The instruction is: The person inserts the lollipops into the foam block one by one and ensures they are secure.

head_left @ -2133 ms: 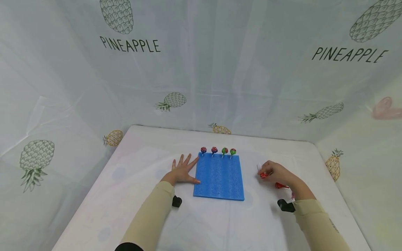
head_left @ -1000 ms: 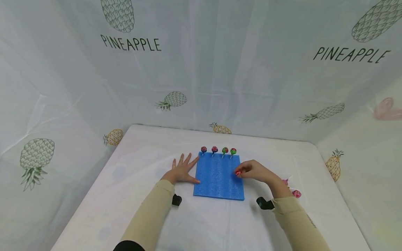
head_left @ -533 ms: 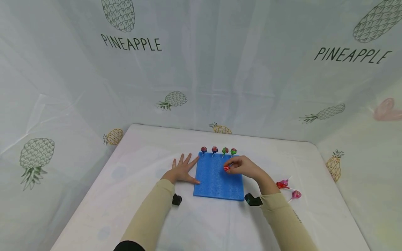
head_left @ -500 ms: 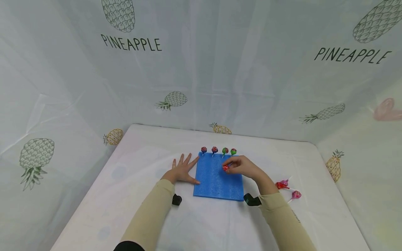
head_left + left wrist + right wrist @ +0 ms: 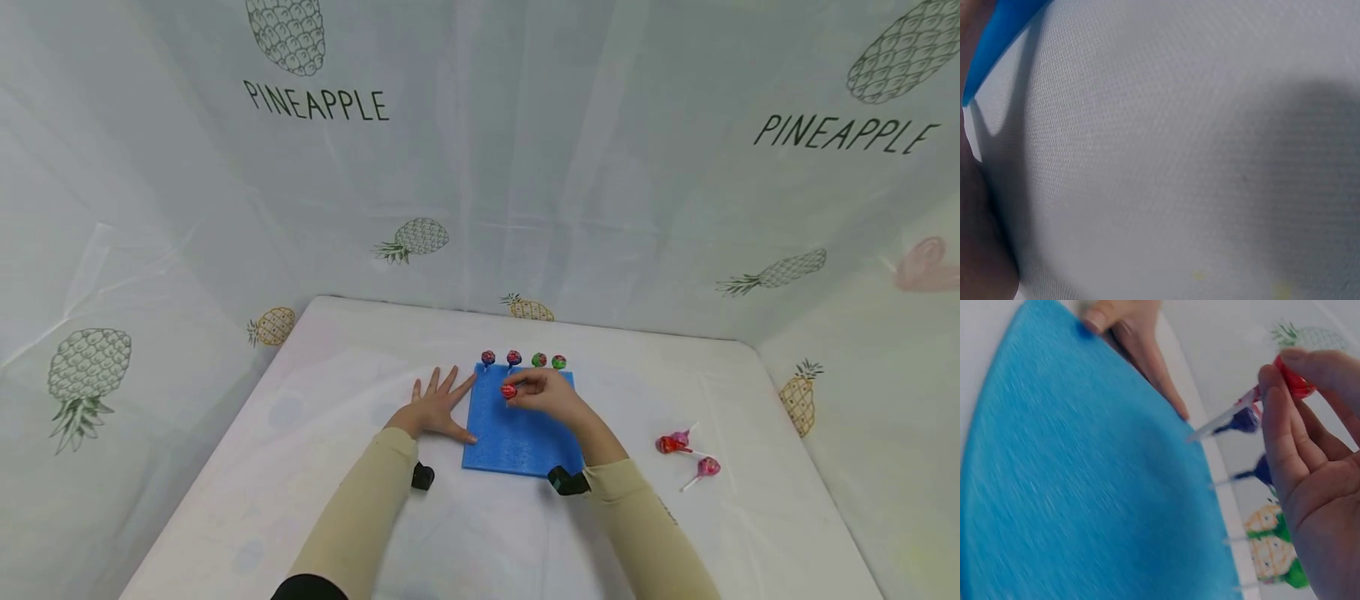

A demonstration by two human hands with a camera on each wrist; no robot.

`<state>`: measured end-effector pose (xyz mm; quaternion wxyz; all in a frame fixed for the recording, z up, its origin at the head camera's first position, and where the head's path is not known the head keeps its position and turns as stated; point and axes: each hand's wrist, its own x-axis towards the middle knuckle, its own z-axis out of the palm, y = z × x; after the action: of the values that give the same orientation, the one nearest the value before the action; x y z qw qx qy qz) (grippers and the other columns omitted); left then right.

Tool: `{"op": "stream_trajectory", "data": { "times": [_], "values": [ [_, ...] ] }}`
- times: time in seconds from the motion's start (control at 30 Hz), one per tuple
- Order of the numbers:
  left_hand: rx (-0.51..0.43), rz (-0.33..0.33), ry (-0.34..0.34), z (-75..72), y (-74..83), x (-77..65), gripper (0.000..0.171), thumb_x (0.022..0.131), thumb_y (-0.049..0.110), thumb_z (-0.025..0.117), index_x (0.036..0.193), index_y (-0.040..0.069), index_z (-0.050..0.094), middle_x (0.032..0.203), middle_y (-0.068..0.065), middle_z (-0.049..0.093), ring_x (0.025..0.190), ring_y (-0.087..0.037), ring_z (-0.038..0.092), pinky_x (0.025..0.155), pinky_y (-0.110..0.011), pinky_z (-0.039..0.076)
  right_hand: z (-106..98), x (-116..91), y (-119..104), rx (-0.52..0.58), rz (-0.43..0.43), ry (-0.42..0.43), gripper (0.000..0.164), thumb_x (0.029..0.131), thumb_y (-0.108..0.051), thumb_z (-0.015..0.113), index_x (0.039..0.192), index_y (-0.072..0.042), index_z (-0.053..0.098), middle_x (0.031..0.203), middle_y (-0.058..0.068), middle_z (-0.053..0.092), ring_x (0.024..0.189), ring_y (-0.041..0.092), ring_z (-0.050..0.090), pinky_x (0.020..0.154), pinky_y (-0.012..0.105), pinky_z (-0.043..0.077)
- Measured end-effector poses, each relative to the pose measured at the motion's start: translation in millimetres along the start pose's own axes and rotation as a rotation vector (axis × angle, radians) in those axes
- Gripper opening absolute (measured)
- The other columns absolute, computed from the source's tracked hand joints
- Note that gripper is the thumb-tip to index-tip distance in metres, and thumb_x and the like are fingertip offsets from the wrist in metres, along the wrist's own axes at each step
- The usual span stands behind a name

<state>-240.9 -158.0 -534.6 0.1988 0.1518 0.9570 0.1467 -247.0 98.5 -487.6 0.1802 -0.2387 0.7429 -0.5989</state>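
My right hand [image 5: 547, 395] pinches a red-wrapped lollipop [image 5: 509, 391] by its head, above the far half of a blue foam board [image 5: 517, 442]. In the right wrist view its white stick points down toward the board; I cannot tell whether the tip touches. Along the board's far edge stand two dark blue lollipops [image 5: 513, 358] and two green lollipops [image 5: 539, 360], sticks in the foam. With fingers spread, my left hand [image 5: 432, 412] rests at the board's left edge, thumb on its surface. The left wrist view shows mostly tablecloth and a corner of blue.
To the right of the board, a red lollipop [image 5: 666, 444], a purple one [image 5: 681, 437] and a pink one [image 5: 708, 467] lie loose on the white table [image 5: 360, 350]. A pineapple-printed curtain [image 5: 480, 167] hangs behind and at the sides.
My right hand has carried the red lollipop from the table's right side leftward over the board, toward its far left part. The left hand has stayed in place.
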Motion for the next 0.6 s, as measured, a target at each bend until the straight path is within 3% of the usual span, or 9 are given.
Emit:
{"op": "stream_trajectory", "data": {
  "times": [0.17, 0.4, 0.6],
  "values": [
    [0.001, 0.008, -0.013, 2.3, -2.6, 2.8, 0.120, 0.067, 0.073, 0.072, 0.158, 0.032, 0.005, 0.163, -0.009, -0.007, 0.145, -0.039, -0.016, 0.108, -0.065, -0.009, 13.6, 6.0, 0.4, -0.027, 0.016, 0.062, 0.035, 0.089, -0.001, 0.069, 0.121, 0.013, 0.061, 0.101, 0.018, 0.071, 0.090, 0.027, 0.068, 0.080, 0.030, 0.055],
    [-0.007, -0.019, -0.014, 8.1, -6.0, 9.3, 0.122, 0.065, 0.074, 0.073, 0.157, 0.037, 0.003, 0.163, -0.005, -0.011, 0.144, -0.037, -0.020, 0.108, -0.065, -0.012, 27.9, 17.3, 9.0, -0.066, 0.037, 0.189, 0.031, 0.090, -0.013, 0.072, 0.118, -0.002, 0.068, 0.108, 0.009, 0.070, 0.098, 0.021, 0.067, 0.087, 0.039, 0.053],
    [-0.010, -0.027, 0.001, 11.8, -8.9, 13.1, 0.123, 0.062, 0.075, 0.074, 0.156, 0.039, 0.004, 0.163, -0.003, -0.011, 0.144, -0.036, -0.021, 0.107, -0.066, -0.012, 34.6, 23.9, 11.7, -0.060, 0.026, 0.250, 0.026, 0.089, -0.013, 0.072, 0.114, -0.006, 0.071, 0.105, 0.006, 0.071, 0.096, 0.021, 0.067, 0.085, 0.041, 0.053]
  ]
}}
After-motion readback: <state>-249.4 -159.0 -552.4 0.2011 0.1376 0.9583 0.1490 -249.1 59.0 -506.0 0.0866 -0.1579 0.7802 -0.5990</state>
